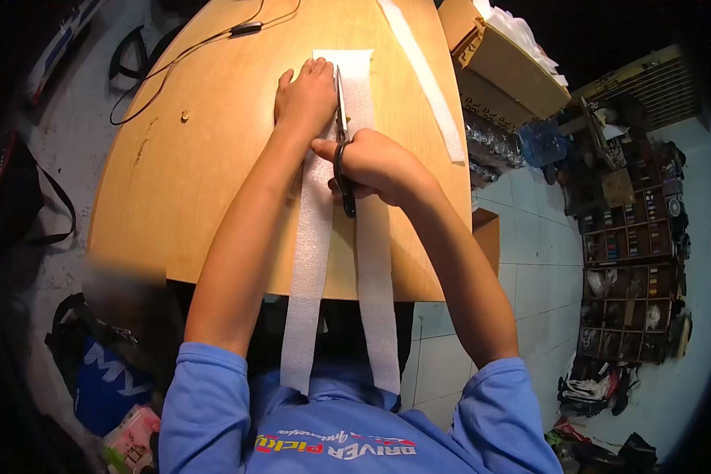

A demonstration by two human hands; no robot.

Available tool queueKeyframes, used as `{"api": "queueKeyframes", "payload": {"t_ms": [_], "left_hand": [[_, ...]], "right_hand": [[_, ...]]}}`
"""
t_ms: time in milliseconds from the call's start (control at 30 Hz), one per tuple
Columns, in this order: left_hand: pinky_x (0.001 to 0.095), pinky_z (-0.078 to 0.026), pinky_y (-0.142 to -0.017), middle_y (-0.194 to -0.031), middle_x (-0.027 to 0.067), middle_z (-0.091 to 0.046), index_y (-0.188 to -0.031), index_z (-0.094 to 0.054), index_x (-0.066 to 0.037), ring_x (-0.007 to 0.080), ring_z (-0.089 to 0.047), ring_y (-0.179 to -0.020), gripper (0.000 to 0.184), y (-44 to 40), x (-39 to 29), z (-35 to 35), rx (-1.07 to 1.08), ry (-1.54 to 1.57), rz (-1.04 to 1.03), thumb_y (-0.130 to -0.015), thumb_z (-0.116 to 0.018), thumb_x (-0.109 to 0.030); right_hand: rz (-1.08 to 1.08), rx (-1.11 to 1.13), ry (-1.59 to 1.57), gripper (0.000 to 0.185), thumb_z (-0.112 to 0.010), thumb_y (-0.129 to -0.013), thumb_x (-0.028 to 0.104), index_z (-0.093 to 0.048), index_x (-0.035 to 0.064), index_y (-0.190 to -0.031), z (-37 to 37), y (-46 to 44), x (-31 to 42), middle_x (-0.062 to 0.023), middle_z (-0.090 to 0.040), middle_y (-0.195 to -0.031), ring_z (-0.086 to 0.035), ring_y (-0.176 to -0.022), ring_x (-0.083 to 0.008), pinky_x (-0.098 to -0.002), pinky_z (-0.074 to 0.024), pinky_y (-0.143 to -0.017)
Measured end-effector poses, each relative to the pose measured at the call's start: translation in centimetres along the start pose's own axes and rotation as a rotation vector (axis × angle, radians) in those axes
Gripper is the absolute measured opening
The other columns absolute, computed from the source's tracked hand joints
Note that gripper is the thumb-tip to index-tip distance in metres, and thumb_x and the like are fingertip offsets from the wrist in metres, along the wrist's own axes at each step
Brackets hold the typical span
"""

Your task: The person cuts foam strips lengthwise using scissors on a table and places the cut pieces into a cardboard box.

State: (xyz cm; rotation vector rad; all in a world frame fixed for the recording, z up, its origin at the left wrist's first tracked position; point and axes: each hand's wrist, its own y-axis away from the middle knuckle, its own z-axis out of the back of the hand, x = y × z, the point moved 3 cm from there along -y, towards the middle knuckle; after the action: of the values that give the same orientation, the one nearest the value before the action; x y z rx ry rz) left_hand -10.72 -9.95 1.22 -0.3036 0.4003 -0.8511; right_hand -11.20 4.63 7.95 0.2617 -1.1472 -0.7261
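Note:
A white foam sheet (354, 65) lies lengthwise on the wooden table. It is split from its near end into two long strips, a left strip (309, 268) and a right strip (378, 284), both hanging over the table edge towards my body. My left hand (306, 99) presses down on the sheet's left side near its far end, fingers stretched forward. In my right hand (375, 164) are black-handled scissors (341, 110), blades pointing away from me at the top of the split, close beside my left fingers. My right fingers are partly hidden behind the handles.
Another narrow foam strip (426, 79) lies along the right edge of the table (182, 213). A black cable (246, 29) crosses the far left. Beyond the table stands a cardboard box (505, 67) with white material; a shelf of compartments (630, 261) is at right.

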Motion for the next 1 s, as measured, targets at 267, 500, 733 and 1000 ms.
{"api": "queueKeyframes", "payload": {"t_ms": [267, 500, 733, 1000], "left_hand": [[0.0454, -0.032, -0.104, -0.136, 0.0021, -0.05, -0.129, -0.051, -0.014, 0.0182, -0.044, -0.128, 0.041, 0.1, 0.1, -0.1, -0.015, -0.008, -0.015, -0.091, -0.039, -0.019], [0.0452, -0.027, -0.107, -0.135, 0.0065, -0.051, -0.128, -0.051, -0.008, 0.0218, -0.042, -0.129, 0.041, -0.1, 0.0, 1.0, 0.045, 0.183, 0.056, -0.088, -0.041, -0.01], [0.0493, -0.028, -0.106, -0.136, 0.0049, -0.05, -0.127, -0.052, -0.01, 0.0223, -0.041, -0.13, 0.036, -0.1, -0.1, 0.7, 0.039, 0.16, 0.041, -0.095, -0.039, -0.021], [0.0546, -0.028, -0.105, -0.138, 0.002, -0.047, -0.128, -0.051, -0.012, 0.0223, -0.041, -0.131, 0.039, 0.7, -0.9, 1.1, -0.021, 0.036, -0.055, -0.092, -0.039, -0.018]], "right_hand": [[-0.013, 0.09, 0.09, 0.041, -0.062, -0.087, 0.038, -0.059, 0.0012, -0.07, 3.1, -1.5, 1.1, -0.0086, -0.059, -0.06, -0.046, -0.042, -0.01, -0.0222, -0.0315, -0.037], [-0.012, 0.035, 0.073, 0.038, -0.062, -0.088, 0.033, -0.058, -0.001, -0.072, 2.7, -2.4, -0.4, -0.0079, -0.058, -0.065, -0.061, -0.056, -0.0157, -0.0259, -0.0484, -0.049], [-0.033, -0.026, 0.011, 0.044, -0.059, -0.087, 0.035, -0.058, -0.0051, -0.07, -0.9, 2.9, -1.4, -0.0105, -0.058, -0.059, -0.057, -0.048, -0.0176, -0.0295, -0.046, -0.045], [-0.029, -0.024, -0.035, 0.043, -0.059, -0.088, 0.033, -0.06, -0.0081, -0.074, -0.7, 2.5, -0.7, -0.0146, -0.062, -0.062, -0.062, -0.052, -0.021, -0.0309, -0.0495, -0.048]]}}
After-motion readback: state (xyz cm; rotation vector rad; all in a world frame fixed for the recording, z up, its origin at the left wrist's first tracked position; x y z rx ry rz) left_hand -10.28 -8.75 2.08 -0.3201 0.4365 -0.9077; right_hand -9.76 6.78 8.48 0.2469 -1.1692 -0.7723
